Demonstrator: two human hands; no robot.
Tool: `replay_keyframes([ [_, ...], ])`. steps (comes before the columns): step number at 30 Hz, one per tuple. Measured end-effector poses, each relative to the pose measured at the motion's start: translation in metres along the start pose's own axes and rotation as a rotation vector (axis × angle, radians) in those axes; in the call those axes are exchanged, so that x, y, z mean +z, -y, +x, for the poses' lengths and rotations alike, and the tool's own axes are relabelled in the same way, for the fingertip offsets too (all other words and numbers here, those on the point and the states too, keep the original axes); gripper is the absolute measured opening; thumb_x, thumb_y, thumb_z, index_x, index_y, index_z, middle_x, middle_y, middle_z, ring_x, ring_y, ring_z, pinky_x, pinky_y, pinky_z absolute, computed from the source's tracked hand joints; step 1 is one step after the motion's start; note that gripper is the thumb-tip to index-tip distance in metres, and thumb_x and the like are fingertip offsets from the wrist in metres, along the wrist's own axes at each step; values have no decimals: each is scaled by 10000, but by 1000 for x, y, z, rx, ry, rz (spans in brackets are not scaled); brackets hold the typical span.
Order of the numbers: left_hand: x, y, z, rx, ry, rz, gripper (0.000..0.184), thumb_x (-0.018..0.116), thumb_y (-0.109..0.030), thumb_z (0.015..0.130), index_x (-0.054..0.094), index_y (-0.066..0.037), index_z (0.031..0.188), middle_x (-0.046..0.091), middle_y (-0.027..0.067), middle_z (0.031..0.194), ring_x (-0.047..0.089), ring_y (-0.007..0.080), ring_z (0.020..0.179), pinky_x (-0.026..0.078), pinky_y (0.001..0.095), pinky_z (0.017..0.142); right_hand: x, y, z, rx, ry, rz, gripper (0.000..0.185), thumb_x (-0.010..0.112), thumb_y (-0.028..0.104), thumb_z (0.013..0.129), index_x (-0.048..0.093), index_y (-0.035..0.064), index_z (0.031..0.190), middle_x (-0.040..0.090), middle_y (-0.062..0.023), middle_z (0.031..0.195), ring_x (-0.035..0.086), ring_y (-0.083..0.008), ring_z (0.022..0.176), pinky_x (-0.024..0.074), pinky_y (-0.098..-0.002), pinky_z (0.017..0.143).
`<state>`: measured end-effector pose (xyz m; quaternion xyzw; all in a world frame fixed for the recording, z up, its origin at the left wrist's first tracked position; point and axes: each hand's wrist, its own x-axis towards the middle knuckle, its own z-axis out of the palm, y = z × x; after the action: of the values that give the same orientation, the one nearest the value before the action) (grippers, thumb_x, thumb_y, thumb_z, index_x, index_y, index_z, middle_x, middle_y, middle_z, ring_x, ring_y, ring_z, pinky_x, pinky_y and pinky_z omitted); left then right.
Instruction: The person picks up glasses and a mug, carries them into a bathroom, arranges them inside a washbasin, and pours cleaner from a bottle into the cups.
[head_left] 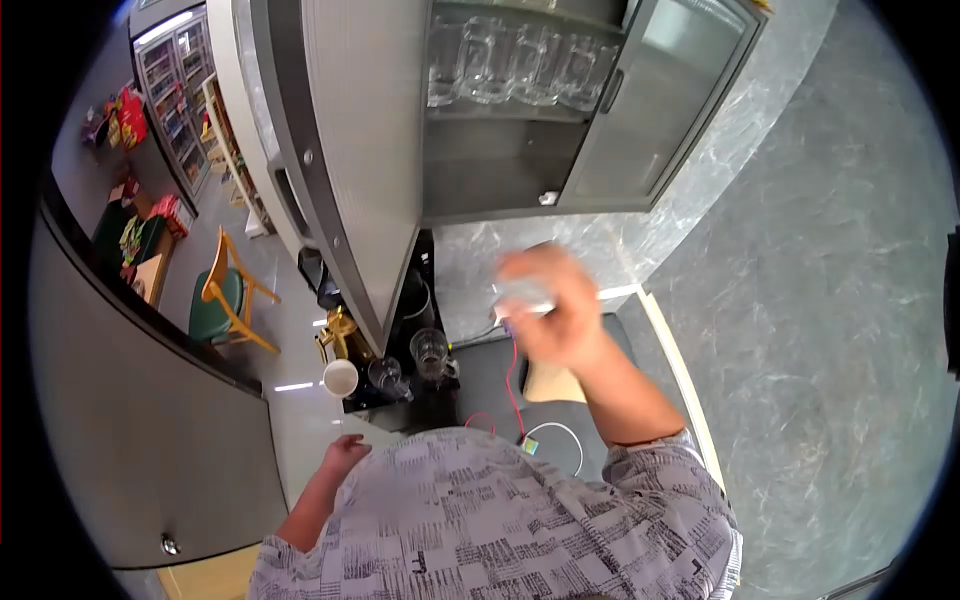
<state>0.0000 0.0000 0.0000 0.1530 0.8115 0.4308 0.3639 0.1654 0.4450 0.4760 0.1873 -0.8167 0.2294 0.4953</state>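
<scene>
My right hand (555, 305) is raised in front of the wall, below the open cabinet (500, 165). Its fingers and thumb curve around a pale, see-through patch; motion blur hides whether anything is held. Low on the left, beside my shirt, my left hand (345, 455) hangs with its fingers slightly apart and nothing in it. Above it, on a dark stand, are a white cup (340, 378), a glass pitcher (385, 375) and a glass mug (430, 352). Several glass mugs (490, 65) line the cabinet's upper shelf.
A tall grey door or panel (360, 130) stands left of the cabinet. The sliding glass door (665, 95) covers its right side. Red and white cables (515, 385) lie on the dark surface below. A green chair (222, 300) stands at the far left.
</scene>
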Motion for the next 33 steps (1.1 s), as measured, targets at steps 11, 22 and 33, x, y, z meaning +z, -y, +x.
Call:
replay_keyframes([
  [11, -11, -34, -23, -163, -14, -201, 687, 844, -300, 907, 607, 56, 1444, 764, 142, 1133, 718, 194, 1012, 574, 342, 910, 57, 56, 3, 110, 493, 202, 1157, 964, 371, 714, 386, -20, 1637, 705, -79, 790, 696, -246, 698, 569, -370, 673],
  [22, 20, -146, 0, -274, -98, -846, 590, 796, -403, 985, 595, -53, 1415, 672, 80, 1261, 665, 208, 1157, 580, 402, 952, 40, -10, -201, 926, 316, 170, 632, 836, 92, 900, 584, 0, 1472, 706, -105, 1034, 644, -116, 767, 526, -259, 682],
  [33, 40, -183, 28, -395, -352, -1077, 252, 777, -308, 1002, 625, -111, 959, 615, 1, 855, 614, 126, 761, 570, 289, 692, 178, -60, -289, 1037, 585, 112, 473, 881, 328, 866, 748, 24, 1202, 745, -166, 1048, 712, -231, 732, 579, -380, 698],
])
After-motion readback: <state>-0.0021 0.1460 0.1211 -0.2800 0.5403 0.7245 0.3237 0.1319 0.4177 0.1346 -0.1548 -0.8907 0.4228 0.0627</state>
